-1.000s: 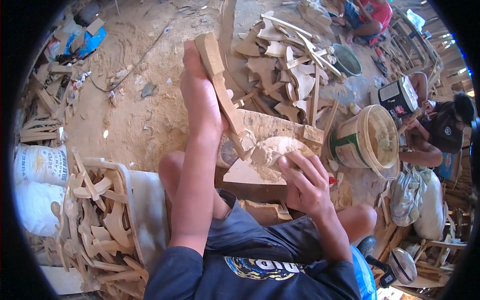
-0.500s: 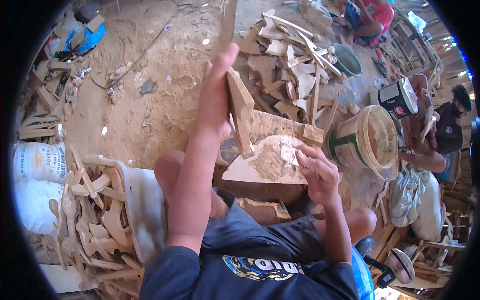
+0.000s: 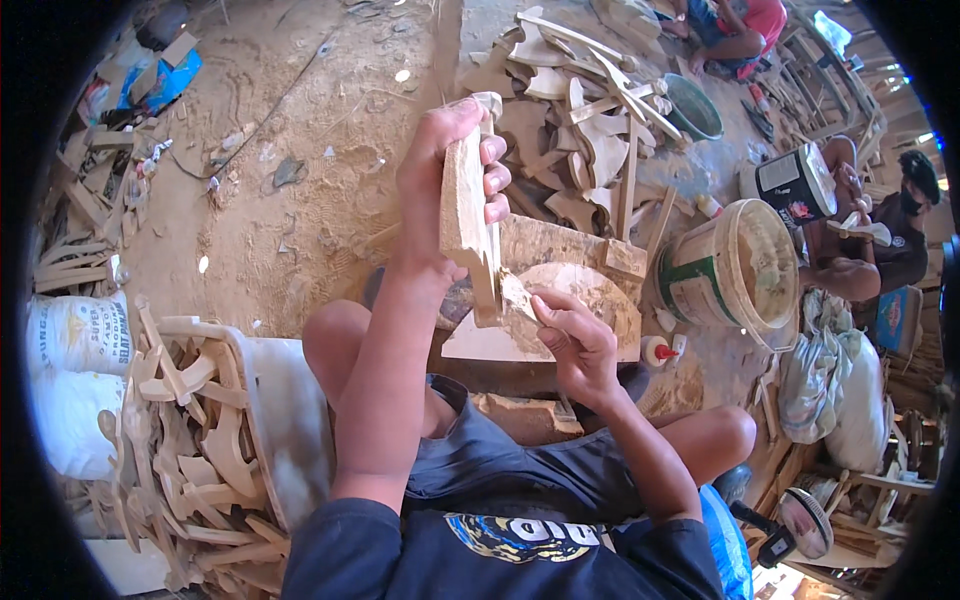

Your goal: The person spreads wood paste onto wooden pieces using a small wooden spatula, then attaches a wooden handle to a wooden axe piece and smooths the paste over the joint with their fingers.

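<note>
My left hand (image 3: pixel 432 165) is wrapped round a carved wooden piece (image 3: pixel 462 215), its fingers showing on the far right side. The piece stands nearly upright over the work bench (image 3: pixel 560 240). Between thumb and fingers of my right hand (image 3: pixel 582 348) is a small flat scrap smeared with pale paste (image 3: pixel 517 297). That scrap is at the lower right edge of the wooden piece; whether they touch is hard to see. Below both hands, a pale half-round board (image 3: pixel 500 342) lies on the bench.
Right of the bench stand a large paste-stained bucket (image 3: pixel 690 285) and a small red-and-white bottle (image 3: pixel 657 350). Cut wooden parts (image 3: pixel 545 130) are heaped beyond; more parts (image 3: pixel 225 450) fill a container at left. Another person (image 3: pixel 890 225) sits at far right.
My right hand has lifted from the half-round board and moved left to the wooden piece, carrying the pasty scrap. My left hand has turned the piece, and its fingers now show.
</note>
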`<state>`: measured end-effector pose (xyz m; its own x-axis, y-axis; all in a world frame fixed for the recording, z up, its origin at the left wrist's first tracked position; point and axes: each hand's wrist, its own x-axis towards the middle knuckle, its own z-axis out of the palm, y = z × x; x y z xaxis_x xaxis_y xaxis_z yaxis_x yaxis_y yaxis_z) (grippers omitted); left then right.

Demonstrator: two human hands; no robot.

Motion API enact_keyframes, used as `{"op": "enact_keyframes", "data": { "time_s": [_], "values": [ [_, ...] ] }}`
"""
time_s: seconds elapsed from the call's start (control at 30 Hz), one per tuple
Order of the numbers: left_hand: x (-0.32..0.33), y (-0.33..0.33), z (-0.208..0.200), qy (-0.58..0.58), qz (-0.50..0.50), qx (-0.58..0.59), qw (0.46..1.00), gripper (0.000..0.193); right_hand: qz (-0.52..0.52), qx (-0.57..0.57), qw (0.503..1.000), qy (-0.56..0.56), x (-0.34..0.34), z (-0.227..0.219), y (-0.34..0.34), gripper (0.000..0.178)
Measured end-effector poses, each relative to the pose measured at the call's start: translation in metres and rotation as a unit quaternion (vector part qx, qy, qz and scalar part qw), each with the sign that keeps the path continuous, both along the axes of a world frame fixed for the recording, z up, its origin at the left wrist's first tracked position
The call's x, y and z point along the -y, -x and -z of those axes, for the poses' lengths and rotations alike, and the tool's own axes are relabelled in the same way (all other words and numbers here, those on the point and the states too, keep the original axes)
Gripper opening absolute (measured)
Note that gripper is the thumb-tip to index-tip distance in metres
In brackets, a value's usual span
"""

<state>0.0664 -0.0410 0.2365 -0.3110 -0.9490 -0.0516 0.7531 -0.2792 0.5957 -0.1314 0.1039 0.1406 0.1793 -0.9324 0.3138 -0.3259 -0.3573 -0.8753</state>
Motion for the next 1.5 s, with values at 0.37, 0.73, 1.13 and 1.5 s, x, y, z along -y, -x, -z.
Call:
{"op": "enact_keyframes", "data": {
  "time_s": [0.37, 0.73, 1.13, 1.5],
  "values": [
    [0.003, -0.011, 0.011, -0.02, 0.076, -0.051, 0.996, 0.036, -0.036, -0.191, 0.973, 0.121, 0.006, -0.03, 0.027, 0.037],
    [0.001, 0.003, 0.018, -0.014, 0.093, -0.056, 0.994, 0.035, -0.039, -0.195, 0.975, 0.095, 0.012, -0.045, 0.029, 0.054],
    [-0.008, 0.01, 0.004, 0.005, 0.091, -0.017, 0.996, 0.02, -0.026, -0.148, 0.987, 0.063, 0.01, -0.05, 0.054, 0.057],
    [0.0, 0.0, 0.025, 0.031, 0.156, -0.095, 0.983, 0.04, -0.045, -0.225, 0.97, 0.081, 0.0, -0.048, 0.03, 0.053]
  ]
}}
